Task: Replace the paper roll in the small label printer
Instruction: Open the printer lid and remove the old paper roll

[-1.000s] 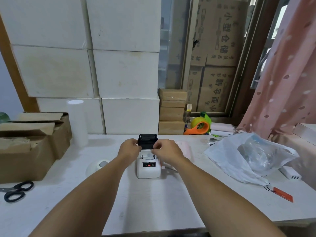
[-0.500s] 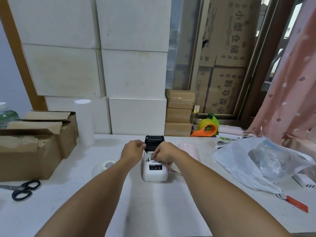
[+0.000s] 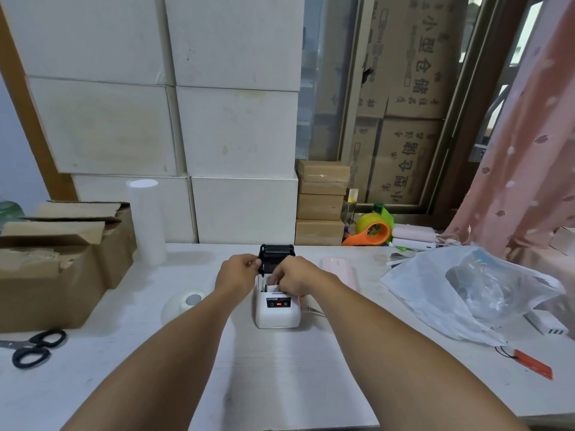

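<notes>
Both hands at the open label printer

The left hand (image 3: pixel 234 276) pinches the raised black lid (image 3: pixel 276 256); the right hand (image 3: pixel 294 274) curls its fingers into the paper bay of the white printer (image 3: pixel 278 311), mid-surface (image 3: pixel 280 384). Scissors (image 3: pixel 34 348) lie far left of the printer.

The table (image 3: pixel 280 384) lies bare in front of the printer (image 3: pixel 278 312), between the two forearms, so the near approach is open. To the left, a flat tape roll (image 3: pixel 186 301) sits near the printer, with scissors (image 3: pixel 34 348) and a cardboard box (image 3: pixel 53 275) farther out and a tall white roll (image 3: pixel 146 222) standing behind. To the right, a pink packet (image 3: pixel 337 269) lies close beside the printer, and a crumpled plastic bag (image 3: pixel 460 290) takes up the far side; stacked white boxes (image 3: pixel 236 135) wall off the back.
</notes>
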The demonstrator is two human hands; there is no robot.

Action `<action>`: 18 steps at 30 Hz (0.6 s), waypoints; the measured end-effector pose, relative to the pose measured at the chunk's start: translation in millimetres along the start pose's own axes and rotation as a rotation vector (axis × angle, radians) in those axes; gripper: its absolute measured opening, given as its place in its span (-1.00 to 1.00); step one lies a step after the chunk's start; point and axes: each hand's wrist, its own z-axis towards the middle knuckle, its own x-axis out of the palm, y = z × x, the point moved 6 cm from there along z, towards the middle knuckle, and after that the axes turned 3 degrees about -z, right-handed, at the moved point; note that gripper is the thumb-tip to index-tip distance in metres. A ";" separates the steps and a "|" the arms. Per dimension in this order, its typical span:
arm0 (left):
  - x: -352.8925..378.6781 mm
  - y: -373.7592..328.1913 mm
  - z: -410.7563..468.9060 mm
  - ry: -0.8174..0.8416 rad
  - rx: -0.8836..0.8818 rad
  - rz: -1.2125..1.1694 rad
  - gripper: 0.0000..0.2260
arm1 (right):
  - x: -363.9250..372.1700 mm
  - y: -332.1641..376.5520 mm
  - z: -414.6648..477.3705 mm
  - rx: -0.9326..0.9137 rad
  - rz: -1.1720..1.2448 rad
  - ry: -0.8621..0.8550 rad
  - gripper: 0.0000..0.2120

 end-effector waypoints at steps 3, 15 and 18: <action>1.4 1.4 -1.0 -0.006 -0.012 0.000 -0.75 | 1.4 -2.7 -0.5 -0.022 0.047 -0.011 -0.77; 1.6 -0.4 -4.5 0.000 -0.027 -0.048 -0.79 | -14.4 -15.5 -18.4 -0.077 0.547 -0.166 -0.88; 1.3 -2.0 -6.1 -0.003 -0.029 -0.041 -0.78 | -22.2 -27.2 -26.2 -0.063 0.644 -0.227 -0.90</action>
